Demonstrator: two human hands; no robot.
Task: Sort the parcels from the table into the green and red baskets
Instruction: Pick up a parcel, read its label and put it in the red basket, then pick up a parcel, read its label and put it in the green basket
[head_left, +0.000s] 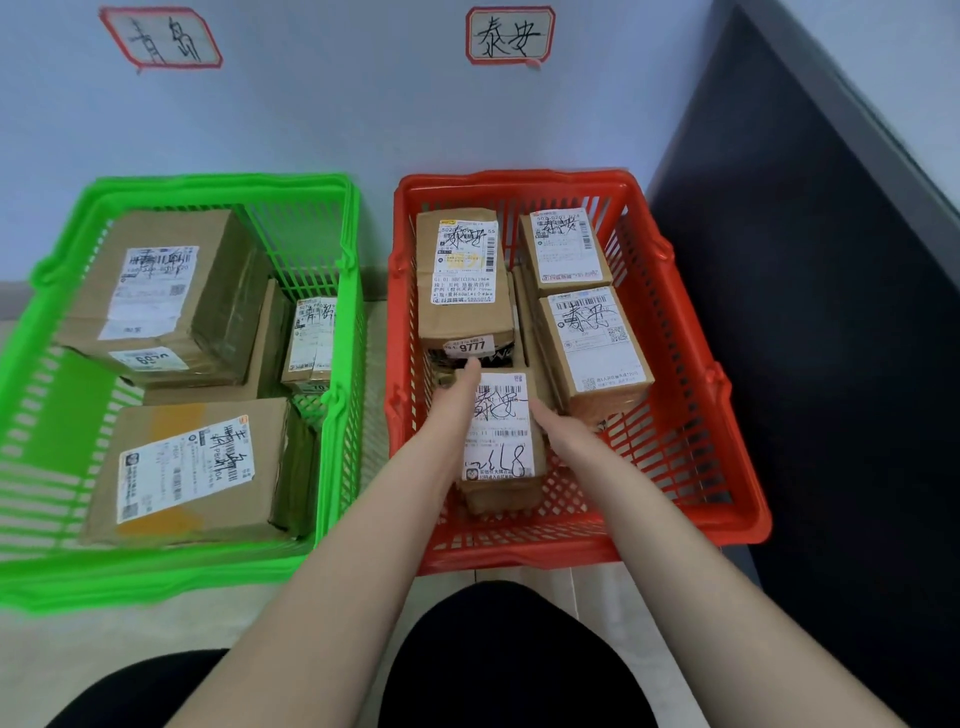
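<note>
Both my hands reach into the red basket (737, 467) on the right. Between them is a small brown parcel (501, 436) with a white handwritten label, low in the basket's near part. My left hand (452, 410) grips its left side and my right hand (561, 426) its right side. Three other labelled parcels lie in the red basket: one at the back left (462, 275), one at the back right (563, 249), one at the right (592, 343). The green basket (47, 467) on the left holds three labelled cardboard parcels (161, 296).
Two red-bordered paper signs hang on the wall, one above the green basket (161, 39) and one above the red basket (511, 35). A dark panel (831, 312) stands right of the red basket. My dark-clothed knees (509, 654) are at the bottom.
</note>
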